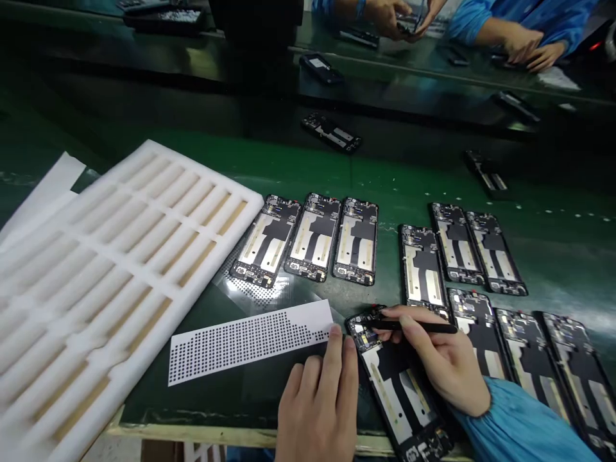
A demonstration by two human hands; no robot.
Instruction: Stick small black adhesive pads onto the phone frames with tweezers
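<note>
R hand [440, 366] pinches black tweezers [423, 327], tip at top end of phone frame [397, 378] at bench front edge; L hand [320, 401], fingers pressed together, steadies frame beside dot sheet [250, 340]; judged mid-placement, next move needs fine tip aim.

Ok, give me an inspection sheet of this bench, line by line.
Surface: green bench mat, worn.
Job's things: phone frame under both hands; black tweezers in right hand; left hand fingertips at the dotted sticker sheet.
Clutter: white foam tray, slots showing; three frames in a row; more frames at right.
Grippers: bare hands, right pinching tweezers, left flat.
Cables: nothing seen.
Surroundings: co-worker's hands in blue sleeves across the bench.
</note>
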